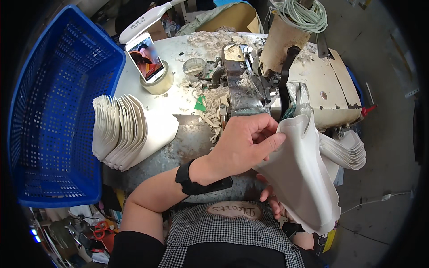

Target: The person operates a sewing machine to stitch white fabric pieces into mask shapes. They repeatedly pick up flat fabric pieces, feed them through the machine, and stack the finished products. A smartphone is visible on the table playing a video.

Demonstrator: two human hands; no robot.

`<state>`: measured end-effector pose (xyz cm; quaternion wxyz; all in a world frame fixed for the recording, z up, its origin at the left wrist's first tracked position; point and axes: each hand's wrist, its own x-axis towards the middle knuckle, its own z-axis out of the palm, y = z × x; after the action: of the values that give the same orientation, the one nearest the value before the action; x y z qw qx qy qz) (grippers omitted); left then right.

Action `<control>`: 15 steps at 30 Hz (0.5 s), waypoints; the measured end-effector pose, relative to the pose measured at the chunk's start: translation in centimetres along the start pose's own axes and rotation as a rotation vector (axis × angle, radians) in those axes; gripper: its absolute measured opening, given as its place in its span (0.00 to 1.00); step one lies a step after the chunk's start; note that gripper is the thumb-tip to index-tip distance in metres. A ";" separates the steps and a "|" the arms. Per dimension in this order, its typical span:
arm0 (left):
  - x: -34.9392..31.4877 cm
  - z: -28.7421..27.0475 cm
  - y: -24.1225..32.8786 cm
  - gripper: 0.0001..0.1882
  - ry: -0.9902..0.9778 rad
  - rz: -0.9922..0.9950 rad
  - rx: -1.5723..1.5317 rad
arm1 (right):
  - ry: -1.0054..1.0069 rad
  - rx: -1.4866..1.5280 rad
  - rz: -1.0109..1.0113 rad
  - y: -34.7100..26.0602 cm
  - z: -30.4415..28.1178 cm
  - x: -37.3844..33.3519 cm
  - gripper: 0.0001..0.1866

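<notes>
My left hand (pixel 243 143) pinches the upper edge of a white shoe upper (pixel 299 174) between thumb and fingers. The upper looks like leather and hangs tilted, its wide end down to the right. Under its lower left side is my right hand (pixel 273 202), gripping it from below; the piece covers most of that hand. Just beyond the upper's top edge stands a machine (pixel 248 85) with a dark metal head and a cream body. On the left of the table, a stack of similar cream-white pieces (pixel 125 129) stands fanned out.
A blue plastic basket (pixel 58 111) stands at the left. A phone (pixel 145 58) leans on a tape roll (pixel 157 82) beneath a white lamp (pixel 145 24). Shavings (pixel 210 44) litter the table around the machine. More white pieces (pixel 344 149) hang at the right, near a coiled pale hose (pixel 304 15).
</notes>
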<state>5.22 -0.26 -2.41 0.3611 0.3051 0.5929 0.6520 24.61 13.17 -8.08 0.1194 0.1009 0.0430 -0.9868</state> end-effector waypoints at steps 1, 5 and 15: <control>0.0 -0.1 -0.1 0.09 0.003 0.001 0.003 | -0.003 -0.006 0.028 0.0 -0.2 0.1 0.57; 0.5 0.1 0.0 0.09 0.029 -0.050 0.046 | -0.021 -0.054 0.074 -0.1 -1.0 -0.4 0.56; 1.4 -1.0 -0.2 0.12 0.012 -0.153 0.043 | -0.136 0.025 0.098 0.6 -3.1 -0.5 0.47</control>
<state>3.67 0.39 -2.73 0.3994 0.2628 0.6306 0.6113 25.79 13.07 -11.07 0.1690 0.0369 0.0175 -0.9848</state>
